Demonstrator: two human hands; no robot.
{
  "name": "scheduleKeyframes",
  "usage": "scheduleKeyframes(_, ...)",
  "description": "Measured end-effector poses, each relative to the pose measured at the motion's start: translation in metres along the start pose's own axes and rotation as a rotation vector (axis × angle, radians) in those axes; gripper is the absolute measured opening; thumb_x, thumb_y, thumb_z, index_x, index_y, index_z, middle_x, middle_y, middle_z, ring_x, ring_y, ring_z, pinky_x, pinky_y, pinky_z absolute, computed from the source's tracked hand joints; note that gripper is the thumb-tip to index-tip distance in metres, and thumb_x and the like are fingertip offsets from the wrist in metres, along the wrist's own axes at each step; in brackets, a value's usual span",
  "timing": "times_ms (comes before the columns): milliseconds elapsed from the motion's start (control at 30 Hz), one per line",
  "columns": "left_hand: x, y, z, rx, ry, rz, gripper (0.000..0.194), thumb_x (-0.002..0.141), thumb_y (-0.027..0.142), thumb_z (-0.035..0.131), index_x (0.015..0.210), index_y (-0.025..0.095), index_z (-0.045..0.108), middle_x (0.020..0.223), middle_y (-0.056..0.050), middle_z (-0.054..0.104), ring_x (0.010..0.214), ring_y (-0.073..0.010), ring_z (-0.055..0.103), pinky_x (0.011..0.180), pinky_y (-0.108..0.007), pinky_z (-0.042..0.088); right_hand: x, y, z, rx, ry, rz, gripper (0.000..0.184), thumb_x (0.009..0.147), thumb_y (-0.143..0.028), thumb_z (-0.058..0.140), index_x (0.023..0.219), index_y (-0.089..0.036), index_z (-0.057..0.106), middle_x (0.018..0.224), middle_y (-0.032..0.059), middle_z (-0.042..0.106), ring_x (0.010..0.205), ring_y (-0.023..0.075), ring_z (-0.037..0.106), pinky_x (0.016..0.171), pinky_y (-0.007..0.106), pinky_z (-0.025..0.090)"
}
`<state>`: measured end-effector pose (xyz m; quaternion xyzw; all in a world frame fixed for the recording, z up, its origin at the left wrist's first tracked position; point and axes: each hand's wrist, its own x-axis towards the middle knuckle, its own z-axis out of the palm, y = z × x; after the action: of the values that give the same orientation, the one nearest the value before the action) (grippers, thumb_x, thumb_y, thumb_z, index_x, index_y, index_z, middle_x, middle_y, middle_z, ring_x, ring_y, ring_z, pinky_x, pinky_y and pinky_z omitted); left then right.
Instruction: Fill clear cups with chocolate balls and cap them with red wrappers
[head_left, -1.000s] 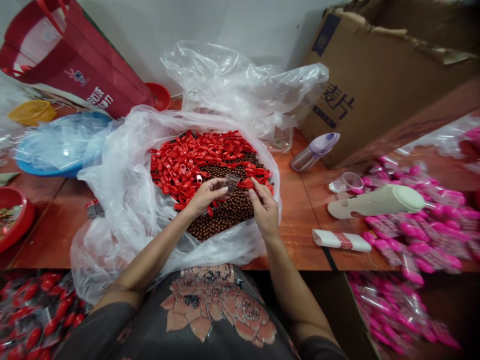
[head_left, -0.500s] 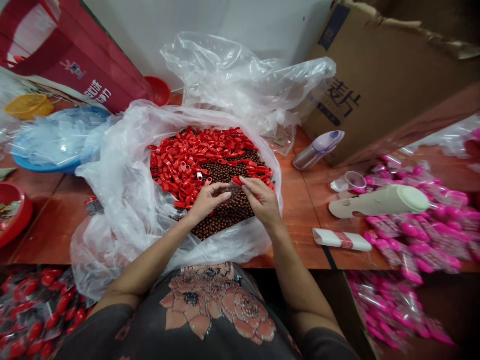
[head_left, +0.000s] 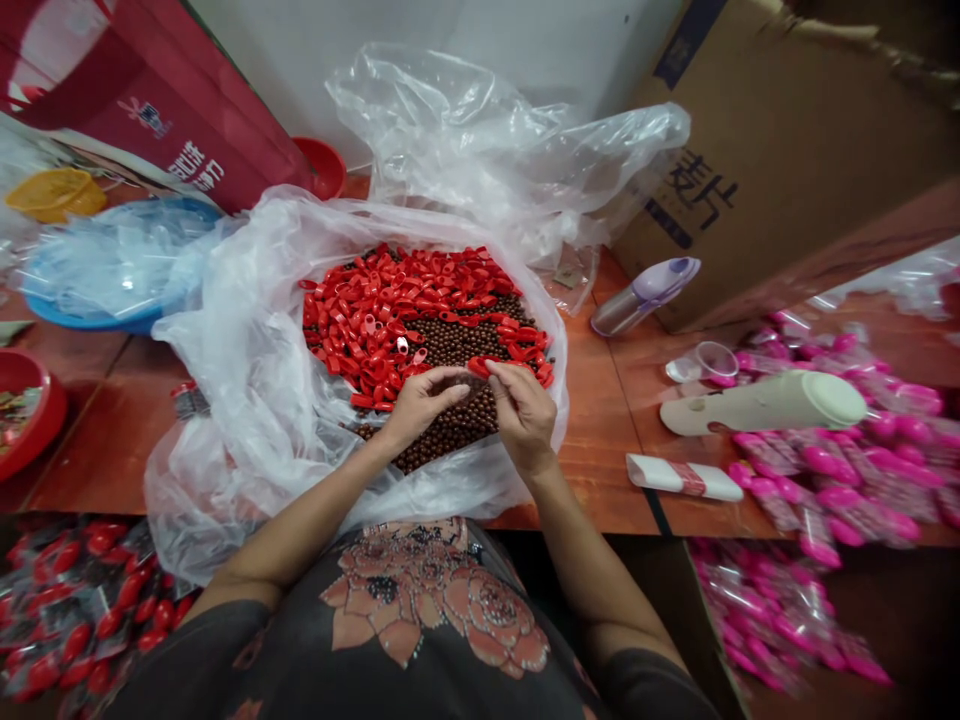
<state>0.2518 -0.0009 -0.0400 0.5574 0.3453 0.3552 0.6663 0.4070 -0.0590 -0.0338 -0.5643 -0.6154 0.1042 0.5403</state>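
A big clear plastic bag (head_left: pixel 247 370) lies open on the wooden table, filled with small red plastic parts (head_left: pixel 390 310) and brown beads (head_left: pixel 450 345). Both my hands meet over the beads at the pile's near edge. My left hand (head_left: pixel 420 405) has its fingers curled together at the tips. My right hand (head_left: pixel 521 410) pinches a red part (head_left: pixel 480 366) between thumb and fingers. A small clear packet seen earlier between the hands is hard to make out now.
A cardboard box (head_left: pixel 787 170) stands at the back right, a grey bottle with purple lid (head_left: pixel 645 293) before it. Pink packets (head_left: pixel 840 470) cover the right side, beside a cream tool (head_left: pixel 765 405). A red bag (head_left: pixel 142 110), blue basin (head_left: pixel 112 270) and red bowl (head_left: pixel 26 410) sit left.
My hands have dropped lower onto the pile and come closer together. The small clear packet that stood up between them a second ago no longer shows clearly. The camera tilted down a little.
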Motion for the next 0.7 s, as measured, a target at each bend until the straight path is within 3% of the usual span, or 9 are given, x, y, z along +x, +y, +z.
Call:
scheduleKeyframes(67, -0.001, 0.001, 0.004, -0.002, -0.053, 0.017, 0.047, 0.08, 0.047, 0.068, 0.116, 0.017, 0.068, 0.109, -0.007, 0.069, 0.096, -0.0192, 0.063, 0.086, -0.029, 0.05, -0.004, -0.003, 0.005, 0.062, 0.006, 0.047, 0.027, 0.096, -0.029, 0.05, 0.115, -0.029, 0.07, 0.108, 0.0047, 0.073, 0.101, 0.0198, 0.067, 0.093, 0.041, 0.055)
scheduleKeyframes(233, -0.004, 0.002, 0.01, 0.098, -0.039, 0.005, 0.065, 0.084, 0.047, 0.065, 0.141, 0.02, 0.05, 0.107, -0.007, 0.069, 0.097, -0.0202, 0.064, 0.087, -0.028, 0.049, -0.01, -0.008, 0.011, 0.12, 0.017, 0.129, 0.024, 0.095, -0.029, 0.052, 0.111, -0.028, 0.071, 0.105, 0.0046, 0.073, 0.099, 0.0196, 0.067, 0.092, 0.04, 0.055)
scheduleKeyframes(400, -0.005, 0.003, 0.008, 0.204, -0.031, 0.117, 0.064, 0.082, 0.046, 0.069, 0.139, 0.021, 0.053, 0.137, -0.008, 0.058, 0.122, -0.0241, 0.055, 0.103, -0.03, 0.042, -0.008, -0.003, 0.004, 0.151, -0.095, 0.06, 0.025, 0.096, -0.028, 0.051, 0.113, -0.03, 0.07, 0.107, 0.0036, 0.072, 0.102, 0.0183, 0.066, 0.095, 0.038, 0.053)
scheduleKeyframes(500, -0.004, 0.002, 0.007, 0.204, 0.001, 0.119, 0.057, 0.085, 0.05, 0.063, 0.133, 0.02, 0.059, 0.123, -0.009, 0.066, 0.114, -0.0235, 0.059, 0.097, -0.03, 0.045, -0.006, 0.002, 0.002, 0.171, -0.176, 0.0, 0.026, 0.096, -0.029, 0.05, 0.114, -0.031, 0.069, 0.11, 0.004, 0.069, 0.106, 0.018, 0.064, 0.096, 0.038, 0.051)
scheduleKeyframes(567, -0.003, 0.003, 0.005, 0.175, 0.046, 0.092, 0.053, 0.089, 0.053, 0.057, 0.129, 0.018, 0.062, 0.102, -0.008, 0.07, 0.093, -0.0193, 0.064, 0.083, -0.027, 0.049, -0.005, 0.008, 0.002, 0.163, -0.26, 0.003, 0.029, 0.097, -0.034, 0.049, 0.119, -0.03, 0.066, 0.118, 0.0055, 0.065, 0.112, 0.0197, 0.061, 0.098, 0.039, 0.05)
scheduleKeyframes(700, 0.001, 0.003, -0.004, 0.103, 0.108, 0.05, 0.053, 0.089, 0.051, 0.056, 0.129, 0.016, 0.062, 0.066, 0.001, 0.06, 0.053, -0.0088, 0.048, 0.051, -0.02, 0.039, 0.0, 0.029, 0.006, 0.004, -0.39, 0.153, 0.041, 0.102, -0.036, 0.033, 0.135, -0.022, 0.054, 0.119, 0.0088, 0.066, 0.107, 0.0212, 0.062, 0.092, 0.037, 0.05)
